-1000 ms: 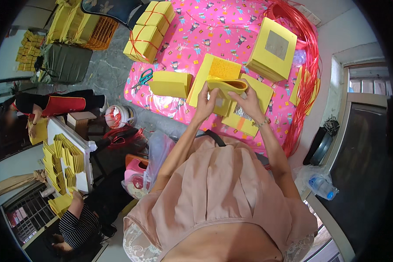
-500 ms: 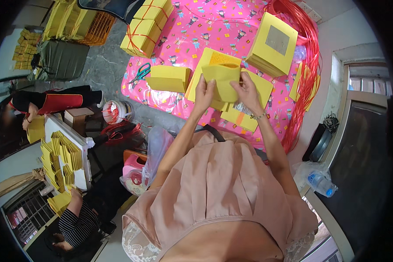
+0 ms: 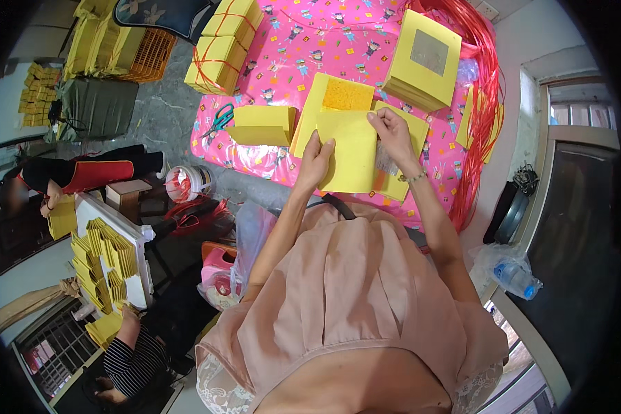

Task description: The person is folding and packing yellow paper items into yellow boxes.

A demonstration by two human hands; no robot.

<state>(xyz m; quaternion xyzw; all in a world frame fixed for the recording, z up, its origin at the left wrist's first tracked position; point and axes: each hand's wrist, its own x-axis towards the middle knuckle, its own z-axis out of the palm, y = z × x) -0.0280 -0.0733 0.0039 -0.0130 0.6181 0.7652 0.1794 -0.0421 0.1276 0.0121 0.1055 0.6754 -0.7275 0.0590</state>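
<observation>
A flat yellow paper sheet [image 3: 348,155] hangs between my hands above the pink tablecloth. My left hand [image 3: 315,160] grips its left edge, thumb on the front. At the upper right corner, my right hand [image 3: 393,136] pinches it between thumb and fingers. Behind it lies yellow paper with an orange patch [image 3: 350,94]. More yellow paper with a silvery patch [image 3: 386,164] is partly covered by the held sheet and my right hand. Left of these rests a folded yellow sheet [image 3: 262,126], with green-handled scissors [image 3: 221,119] beside it.
A tall yellow paper stack [image 3: 421,62] with a grey patch stands far right, near hanging red plastic strips [image 3: 486,138]. Bundles tied with red strip [image 3: 221,58] sit far left. Two people work at a white table [image 3: 141,265] on the left, beside a white bucket [image 3: 190,183].
The held paper was curled over at its top; now it is flat and reaches lower, toward me. My right hand has moved to its upper corner.
</observation>
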